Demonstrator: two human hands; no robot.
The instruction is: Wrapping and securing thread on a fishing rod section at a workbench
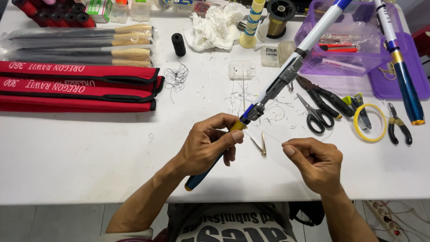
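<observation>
1. Left hand [207, 145] is wrapped round the butt of a long fishing rod w/ blue-and-yellow handle, silver reel seat and white shaft [286, 74]. Grip is closed on the handle just below the reel seat, thumb on top. The rod slants up and away over the white bench [89, 152], butt end sticking out below the hand toward the person.
2. Right hand [316, 163] has thumb and forefinger pressed together on a very thin pale line [268, 134] that runs back toward the reel seat. The line is barely visible.
3. Handling, as a judgement: the rod looks stiff, light, long, so tip-heavy. Best held at the handle, as now. The line is likely slippery and limp, needs a fingertip pinch and tension.
4. A small pair of metal tweezers [262, 145] lies on the bench between the hands.
5. Counts nearby: 1 black-handled scissors [317, 117], 1 yellow tape ring [370, 123], 1 black-handled pliers [398, 125], 1 second rod w/ blue-gold section [403, 67] at far right, 3 red fabric rod sleeves [76, 85] at left, 1 clear purple plastic tray [349, 49], 1 black thread spool [178, 44].
6. Trimmed thread bits are scattered on the bench near the reel seat.
</observation>
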